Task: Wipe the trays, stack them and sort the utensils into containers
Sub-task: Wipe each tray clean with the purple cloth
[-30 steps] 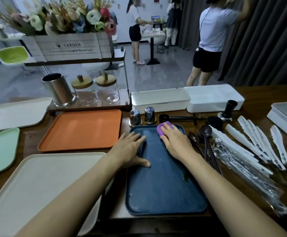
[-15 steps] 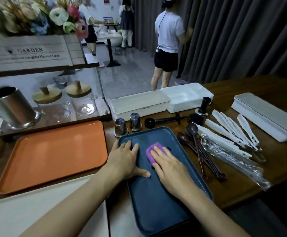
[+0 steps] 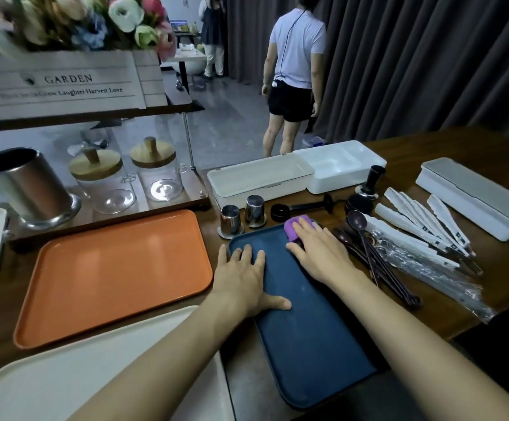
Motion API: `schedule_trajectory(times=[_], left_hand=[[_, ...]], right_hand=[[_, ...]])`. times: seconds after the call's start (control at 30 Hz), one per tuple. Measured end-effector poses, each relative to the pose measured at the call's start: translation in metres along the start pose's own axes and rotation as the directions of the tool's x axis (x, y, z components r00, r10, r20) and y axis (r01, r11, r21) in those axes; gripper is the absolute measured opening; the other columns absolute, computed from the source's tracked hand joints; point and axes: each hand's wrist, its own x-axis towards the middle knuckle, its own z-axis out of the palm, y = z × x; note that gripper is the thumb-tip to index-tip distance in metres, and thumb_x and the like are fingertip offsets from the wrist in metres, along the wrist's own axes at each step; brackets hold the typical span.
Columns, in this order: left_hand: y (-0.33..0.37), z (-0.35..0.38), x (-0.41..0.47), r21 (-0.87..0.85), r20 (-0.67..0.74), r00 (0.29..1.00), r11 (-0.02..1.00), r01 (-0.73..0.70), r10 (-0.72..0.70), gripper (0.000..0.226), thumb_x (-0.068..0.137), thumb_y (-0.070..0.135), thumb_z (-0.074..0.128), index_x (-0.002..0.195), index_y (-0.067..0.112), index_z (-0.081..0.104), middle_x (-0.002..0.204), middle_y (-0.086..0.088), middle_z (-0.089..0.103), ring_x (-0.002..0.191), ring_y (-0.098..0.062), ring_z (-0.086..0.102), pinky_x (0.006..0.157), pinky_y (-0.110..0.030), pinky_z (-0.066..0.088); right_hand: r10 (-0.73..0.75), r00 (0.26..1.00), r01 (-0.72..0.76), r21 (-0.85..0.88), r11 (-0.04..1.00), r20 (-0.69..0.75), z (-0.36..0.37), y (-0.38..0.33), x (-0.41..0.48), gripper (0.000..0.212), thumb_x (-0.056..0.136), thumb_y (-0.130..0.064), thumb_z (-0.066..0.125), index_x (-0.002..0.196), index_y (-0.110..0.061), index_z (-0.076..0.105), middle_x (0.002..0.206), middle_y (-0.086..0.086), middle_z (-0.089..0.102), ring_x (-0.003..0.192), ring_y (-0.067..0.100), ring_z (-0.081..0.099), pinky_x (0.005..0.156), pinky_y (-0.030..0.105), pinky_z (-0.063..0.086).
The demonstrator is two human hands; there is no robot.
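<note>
Café counter: serving trays (image 3: pixel 113 268), wrapped cutlery (image 3: pixel 423 235).

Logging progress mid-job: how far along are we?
Done: nothing clearly; no utensil sits in the open box. In hand: the right hand presses a purple cloth on the blue tray's far end, the left hand flat on it, steadying. Left: orange tray and cream tray lie unstacked, wiping unknown; spoons and wrapped cutlery lie loose on the table.
</note>
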Motion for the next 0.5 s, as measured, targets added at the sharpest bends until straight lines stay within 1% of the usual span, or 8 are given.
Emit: schedule_trajectory(times=[0.07,0.13,0.23,0.33,0.4,0.5], left_hand=[[0.001,0.0,0.001,0.002,-0.004,1.0,1.0,0.009,-0.009,0.132,0.064,0.102,0.037,0.163,0.018,0.012,0.168,-0.015,0.015,0.154,-0.031,0.018,0.123,-0.059,-0.001],[0.001,0.0,0.001,0.018,-0.013,1.0,1.0,0.015,-0.014,0.133,0.063,0.103,0.035,0.162,0.017,0.015,0.167,-0.017,0.019,0.153,-0.033,0.023,0.122,-0.06,0.0],[0.002,0.001,0.003,0.039,-0.019,1.0,0.999,0.016,-0.016,0.133,0.062,0.104,0.033,0.162,0.017,0.017,0.166,-0.018,0.022,0.151,-0.034,0.025,0.121,-0.06,0.001],[0.002,0.002,0.003,0.047,-0.025,1.0,0.999,0.019,-0.018,0.133,0.063,0.104,0.031,0.162,0.017,0.016,0.166,-0.017,0.02,0.152,-0.034,0.023,0.121,-0.061,-0.001],[0.001,0.002,0.003,0.047,-0.016,1.0,0.999,0.017,-0.016,0.133,0.063,0.104,0.03,0.162,0.018,0.014,0.167,-0.017,0.019,0.153,-0.034,0.022,0.121,-0.061,-0.002],[0.002,0.001,0.002,0.04,-0.005,1.0,0.999,0.015,-0.015,0.133,0.063,0.104,0.029,0.163,0.019,0.011,0.168,-0.015,0.016,0.154,-0.034,0.02,0.121,-0.062,-0.004]], right_hand=[[0.029,0.999,-0.029,-0.026,0.999,-0.014,0.003,-0.001,-0.006,0.057,0.1,-0.051,0.044,0.145,-0.017,0.041,0.156,0.002,0.039,0.141,0.025,0.036,0.112,0.041,0.033],[0.048,0.999,-0.049,-0.033,0.998,-0.018,0.004,-0.001,-0.019,0.058,0.099,-0.053,0.044,0.145,-0.017,0.04,0.155,0.002,0.039,0.141,0.025,0.036,0.111,0.04,0.034],[0.076,0.997,-0.076,0.001,0.997,-0.015,0.007,0.005,-0.049,0.061,0.101,-0.054,0.041,0.15,-0.019,0.037,0.161,0.002,0.031,0.147,0.026,0.029,0.116,0.039,0.029],[0.108,0.994,-0.108,0.038,0.993,-0.015,0.01,0.011,-0.082,0.064,0.102,-0.056,0.035,0.156,-0.022,0.029,0.165,0.0,0.023,0.152,0.024,0.021,0.123,0.037,0.019],[0.119,0.993,-0.119,0.044,0.992,-0.008,0.011,0.014,-0.098,0.067,0.103,-0.057,0.034,0.159,-0.023,0.024,0.166,-0.001,0.019,0.153,0.021,0.016,0.125,0.035,0.014],[0.119,0.993,-0.119,0.04,0.992,0.005,0.011,0.017,-0.104,0.068,0.102,-0.059,0.032,0.159,-0.023,0.023,0.167,-0.003,0.017,0.154,0.019,0.015,0.125,0.034,0.011]])
